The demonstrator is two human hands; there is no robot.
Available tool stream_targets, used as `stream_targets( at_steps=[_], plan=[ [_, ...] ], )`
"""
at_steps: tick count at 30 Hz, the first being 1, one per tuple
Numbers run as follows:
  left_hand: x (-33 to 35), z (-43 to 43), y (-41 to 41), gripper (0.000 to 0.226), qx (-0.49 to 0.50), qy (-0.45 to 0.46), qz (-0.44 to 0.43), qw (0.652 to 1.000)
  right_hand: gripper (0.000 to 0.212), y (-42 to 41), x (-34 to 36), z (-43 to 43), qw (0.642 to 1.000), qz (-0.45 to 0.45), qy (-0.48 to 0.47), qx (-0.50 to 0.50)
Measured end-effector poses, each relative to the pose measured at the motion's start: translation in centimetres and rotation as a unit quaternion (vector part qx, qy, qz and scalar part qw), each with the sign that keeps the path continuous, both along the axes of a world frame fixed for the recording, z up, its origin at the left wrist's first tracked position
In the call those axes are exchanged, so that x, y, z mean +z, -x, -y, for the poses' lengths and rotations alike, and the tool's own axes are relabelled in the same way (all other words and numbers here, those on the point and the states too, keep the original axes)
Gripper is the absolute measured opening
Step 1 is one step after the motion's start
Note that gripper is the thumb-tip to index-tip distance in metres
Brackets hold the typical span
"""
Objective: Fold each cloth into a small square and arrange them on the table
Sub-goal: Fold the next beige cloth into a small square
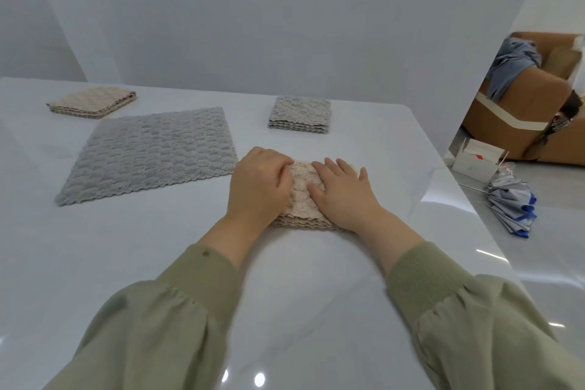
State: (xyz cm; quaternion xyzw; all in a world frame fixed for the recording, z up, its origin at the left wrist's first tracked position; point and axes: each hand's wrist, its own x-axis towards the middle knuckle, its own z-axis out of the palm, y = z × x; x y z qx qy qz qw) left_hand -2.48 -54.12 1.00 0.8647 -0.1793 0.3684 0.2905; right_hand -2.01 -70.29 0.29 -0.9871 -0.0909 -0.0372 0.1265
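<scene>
A beige cloth (300, 196) folded into a small square lies on the white table (158, 263) in front of me. My left hand (258, 190) rests on its left side with fingers curled down onto the fabric. My right hand (343, 191) presses flat on its right side, fingers straight. A grey cloth (152, 152) lies spread flat to the left. A folded grey square (300, 115) sits behind my hands. A folded beige square (93, 101) lies at the far left.
The table's right edge (468, 215) runs diagonally close to my right hand. On the floor beyond it lie a folded umbrella (511, 209), a white box (476, 160) and a brown sofa (522, 111) with clothes on it.
</scene>
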Motion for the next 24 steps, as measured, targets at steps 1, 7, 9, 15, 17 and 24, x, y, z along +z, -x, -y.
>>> stream_targets(
  at_steps=[1,7,9,15,17,24],
  plan=[
    [0.1,0.6,-0.1,0.028,0.019,-0.038,0.014,0.999,0.048,-0.1,0.0,0.1,0.998,0.011,-0.06,0.001],
    [1.0,4.4,0.4,0.048,0.045,-0.177,-0.167,0.969,0.04,-1.3,0.9,4.3,0.89,0.096,-0.419,-0.149],
    [0.6,4.6,0.3,0.053,0.019,-0.217,-0.227,0.949,0.041,-1.7,0.9,6.0,0.913,0.055,-0.381,-0.131],
    [-0.6,4.2,-0.2,0.064,0.002,-0.255,-0.321,0.912,0.034,-2.6,1.2,7.3,0.915,-0.04,-0.402,-0.008],
    [-0.5,4.2,-0.2,0.066,-0.001,-0.253,-0.325,0.911,0.028,-2.8,1.3,7.2,0.915,-0.026,-0.403,-0.013],
    [-0.3,3.9,-0.3,0.073,-0.017,-0.266,-0.342,0.901,0.013,-3.2,1.4,6.5,0.935,0.01,-0.352,-0.037]
  ],
)
